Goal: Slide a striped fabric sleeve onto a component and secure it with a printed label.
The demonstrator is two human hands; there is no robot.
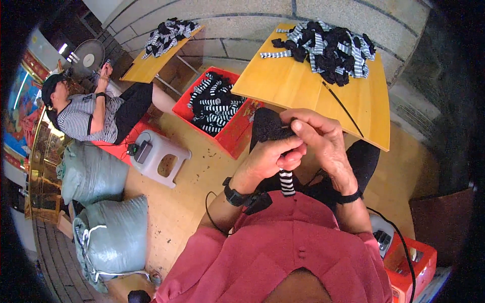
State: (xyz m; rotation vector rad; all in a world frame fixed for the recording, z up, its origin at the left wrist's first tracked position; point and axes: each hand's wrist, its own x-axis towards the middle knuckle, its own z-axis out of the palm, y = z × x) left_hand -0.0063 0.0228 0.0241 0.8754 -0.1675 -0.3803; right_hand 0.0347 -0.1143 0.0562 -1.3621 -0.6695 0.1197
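A knitted piece, black (271, 126) with a black-and-white striped tube end (287, 183), is held up in front of my chest; it looks like a sock or a glove. My left hand (275, 157) is closed around its middle, so the striped part hangs out below the fist. With thumb and forefinger my right hand (324, 142) pinches at the black part's edge, close to the left fingertips. Whether something thin is also between those right fingers is too small to tell.
Ahead, a yellow table (268, 76) bears a heap of striped and black knits (336, 50) and a thin dark rod (343, 109). Left of it stands a red crate (235, 136) of striped knits. A seated person (96, 113), grey stool (156, 159) and stuffed sacks (118, 235) are further left.
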